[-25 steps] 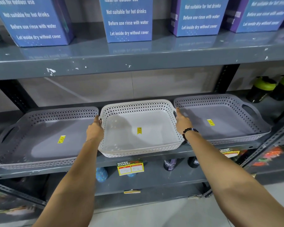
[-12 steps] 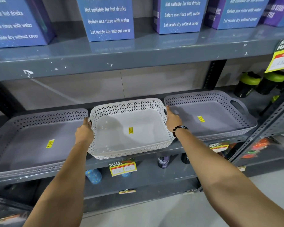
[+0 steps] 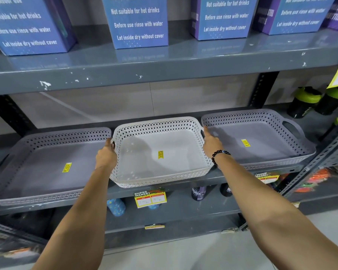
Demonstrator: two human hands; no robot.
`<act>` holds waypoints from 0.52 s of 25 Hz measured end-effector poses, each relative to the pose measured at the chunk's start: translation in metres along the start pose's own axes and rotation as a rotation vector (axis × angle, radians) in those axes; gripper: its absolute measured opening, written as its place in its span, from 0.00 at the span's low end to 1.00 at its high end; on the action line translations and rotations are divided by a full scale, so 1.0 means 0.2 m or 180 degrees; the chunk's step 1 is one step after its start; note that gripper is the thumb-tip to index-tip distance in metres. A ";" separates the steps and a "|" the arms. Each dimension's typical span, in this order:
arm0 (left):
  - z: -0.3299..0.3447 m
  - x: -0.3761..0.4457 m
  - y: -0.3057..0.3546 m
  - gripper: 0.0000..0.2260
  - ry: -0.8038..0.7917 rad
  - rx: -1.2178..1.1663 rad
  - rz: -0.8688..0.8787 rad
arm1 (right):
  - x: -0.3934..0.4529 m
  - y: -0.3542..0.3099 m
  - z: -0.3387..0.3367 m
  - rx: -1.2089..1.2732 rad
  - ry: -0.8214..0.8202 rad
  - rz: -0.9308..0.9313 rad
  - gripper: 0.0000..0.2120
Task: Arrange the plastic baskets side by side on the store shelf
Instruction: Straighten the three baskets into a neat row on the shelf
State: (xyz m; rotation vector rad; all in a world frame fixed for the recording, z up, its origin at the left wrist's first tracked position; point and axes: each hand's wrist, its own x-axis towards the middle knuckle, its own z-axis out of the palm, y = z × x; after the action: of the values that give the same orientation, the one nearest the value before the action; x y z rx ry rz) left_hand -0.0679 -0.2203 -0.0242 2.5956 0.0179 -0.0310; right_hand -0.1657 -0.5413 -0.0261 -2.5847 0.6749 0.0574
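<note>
A: Both arms are stretched out at the middle shelf [image 3: 183, 182], and the white basket [image 3: 160, 151] sits dead centre between two grey ones.

B: The left hand [image 3: 105, 156] is curled onto the white basket's left handle, fingers wrapped over the rim. The right hand [image 3: 211, 143] grips the opposite handle, with a black bead bracelet [image 3: 219, 155] at the wrist.

A: And the neighbours? The left grey basket [image 3: 47, 164] lies flat with its right end just beside the white one's left wall. The right grey basket [image 3: 260, 139] is just as tight on the other side, with the right hand wedged in where the two rims meet.

B: The white basket's front edge pokes slightly past the lip of the shelf. Whether its base is fully down on the shelf, I can't tell.

A: Each basket has a yellow sticker on its floor. A price tag [image 3: 150, 197] hangs under the shelf edge below the white one.

B: Blue boxes [image 3: 139, 22] line the upper shelf, and green-capped bottles [image 3: 306, 102] stand off to the right.
</note>
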 end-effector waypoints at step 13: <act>0.01 0.02 -0.01 0.18 -0.0023 0.0057 0.0048 | 0.03 0.02 0.03 -0.0003 0.0239 -0.0002 0.35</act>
State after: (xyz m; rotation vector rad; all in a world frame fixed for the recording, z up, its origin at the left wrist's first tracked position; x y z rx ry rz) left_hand -0.0637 -0.2196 -0.0263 2.6133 -0.0048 -0.0353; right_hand -0.1620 -0.5450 -0.0349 -2.5989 0.7011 -0.0396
